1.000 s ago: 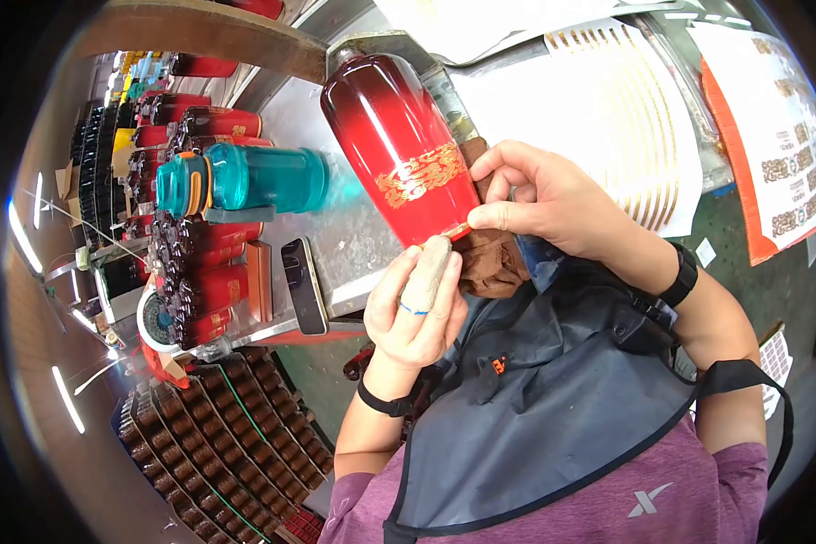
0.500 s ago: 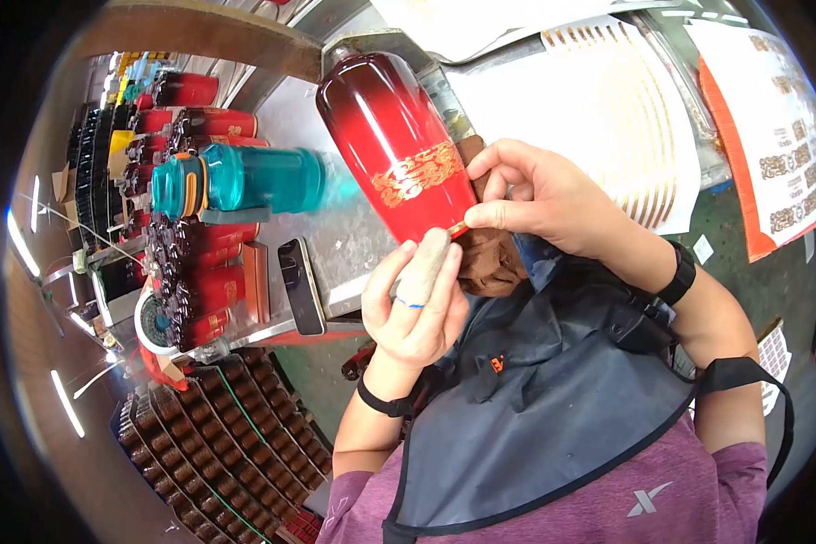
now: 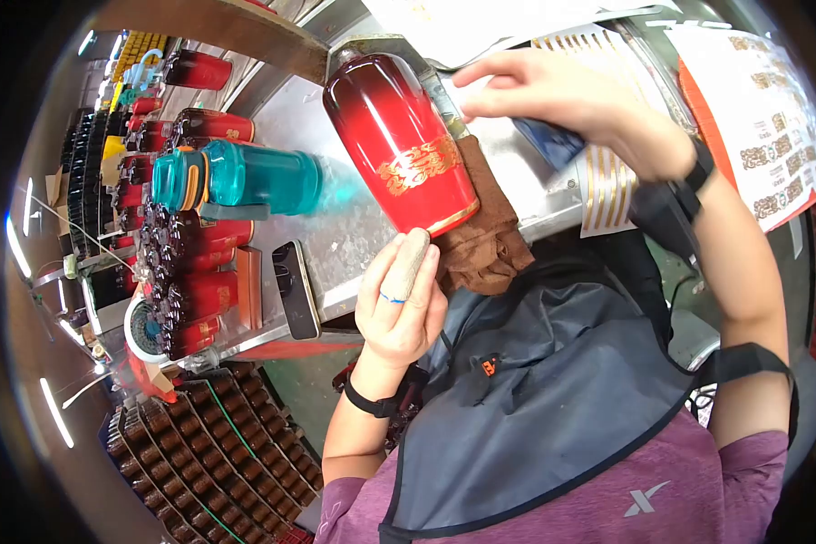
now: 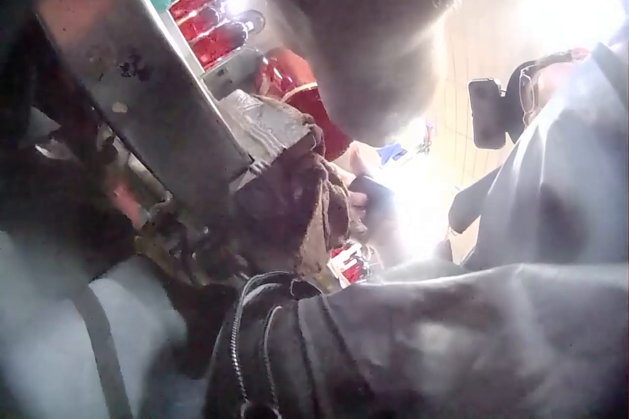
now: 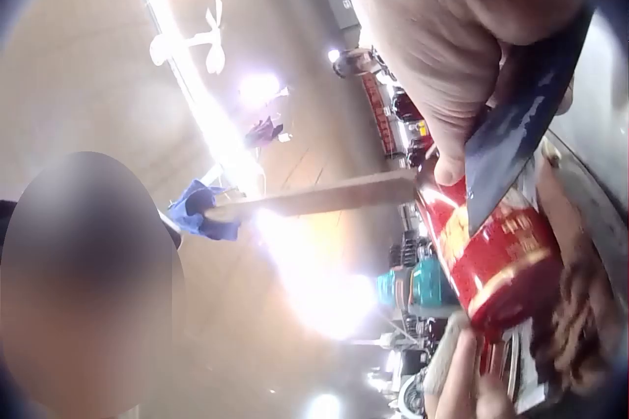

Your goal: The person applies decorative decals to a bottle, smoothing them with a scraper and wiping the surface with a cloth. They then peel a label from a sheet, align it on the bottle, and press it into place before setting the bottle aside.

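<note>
Right hand [image 3: 576,100] has left the red bottle's [image 3: 385,127] base, gripping a dark blue piece [image 3: 551,142]. Only left hand [image 3: 399,304] touches it now, fingers nearly straight; bottle's at counter's [image 3: 340,263] near edge.

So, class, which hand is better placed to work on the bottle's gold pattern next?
Probably the right hand: it holds a flat blue piece near the bottle, while the left hand's fingers touch its base.
</note>
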